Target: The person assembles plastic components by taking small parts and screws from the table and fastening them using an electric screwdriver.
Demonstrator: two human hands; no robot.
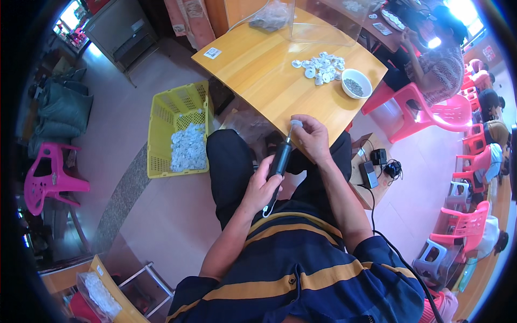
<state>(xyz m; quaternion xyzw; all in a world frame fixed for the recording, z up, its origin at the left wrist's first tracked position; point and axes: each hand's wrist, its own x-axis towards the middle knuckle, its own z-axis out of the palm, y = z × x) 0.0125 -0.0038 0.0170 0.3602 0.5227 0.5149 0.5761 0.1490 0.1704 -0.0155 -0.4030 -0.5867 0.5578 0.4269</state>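
My left hand [262,187] is wrapped round a black electric screwdriver [280,158], which points up and away from me. In my right hand [312,139], thumb and fingers pinch a small round white plastic part [296,123] at the screwdriver's tip. Both hands are over my lap, by the near corner of the wooden table [258,67]. A heap of similar white parts [316,70] lies on the tabletop. Beside the heap stands a white bowl [367,84] with small metal screws [353,87]. Fingers hide some of the held part.
A yellow crate [156,159] of white pieces stands on the floor to my left. On the table's far side are a clear box [323,35] and a plastic bag [270,16]. Right of me, a low wooden stand [371,195] bears a power unit [368,174]. Another person [439,70] sits at right.
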